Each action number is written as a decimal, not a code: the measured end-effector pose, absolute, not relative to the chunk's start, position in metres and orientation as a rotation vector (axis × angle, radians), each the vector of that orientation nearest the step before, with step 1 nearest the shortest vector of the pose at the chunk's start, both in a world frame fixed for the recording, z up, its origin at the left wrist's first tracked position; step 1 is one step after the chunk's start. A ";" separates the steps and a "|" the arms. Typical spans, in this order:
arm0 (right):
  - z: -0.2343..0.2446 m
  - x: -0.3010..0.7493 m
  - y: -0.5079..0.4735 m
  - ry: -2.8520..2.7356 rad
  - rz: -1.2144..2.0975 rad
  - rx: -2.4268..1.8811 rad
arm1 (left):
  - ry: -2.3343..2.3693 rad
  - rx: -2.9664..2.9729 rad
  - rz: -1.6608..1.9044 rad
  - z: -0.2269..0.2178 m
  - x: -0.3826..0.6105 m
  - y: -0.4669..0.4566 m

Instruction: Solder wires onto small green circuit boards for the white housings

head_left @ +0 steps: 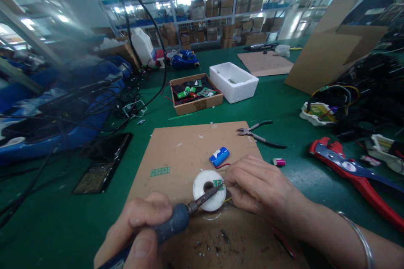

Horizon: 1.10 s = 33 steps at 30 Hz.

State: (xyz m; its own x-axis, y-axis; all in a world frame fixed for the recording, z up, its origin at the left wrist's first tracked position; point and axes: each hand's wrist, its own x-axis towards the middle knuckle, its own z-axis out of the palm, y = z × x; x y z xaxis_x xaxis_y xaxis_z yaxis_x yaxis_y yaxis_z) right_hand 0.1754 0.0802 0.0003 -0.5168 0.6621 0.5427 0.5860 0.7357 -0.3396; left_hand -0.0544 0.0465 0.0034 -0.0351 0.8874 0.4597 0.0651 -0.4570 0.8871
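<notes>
A soldering iron (pixel 173 222) is gripped in the left hand (pixel 142 222) (fingers closed round its blue handle), its tip at a small green circuit board (pixel 217 183). The board is pinched by the right hand (pixel 259 185) over a white spool (pixel 202 185) on a cardboard sheet (pixel 189 155), a blue battery (pixel 219 156) lying near.

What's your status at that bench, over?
Left grip on soldering iron, tip at small green circuit board. Right grip pinching board above white ring. Blue battery lying just beyond.
</notes>
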 end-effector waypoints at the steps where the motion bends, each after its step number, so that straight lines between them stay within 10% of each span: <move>1: 0.000 0.175 0.080 -2.268 0.148 -0.940 | 1.053 1.551 1.587 0.004 -0.051 0.045; 33: 0.002 0.177 0.080 -2.275 0.227 -0.976 | 0.936 1.895 1.510 -0.022 -0.010 0.055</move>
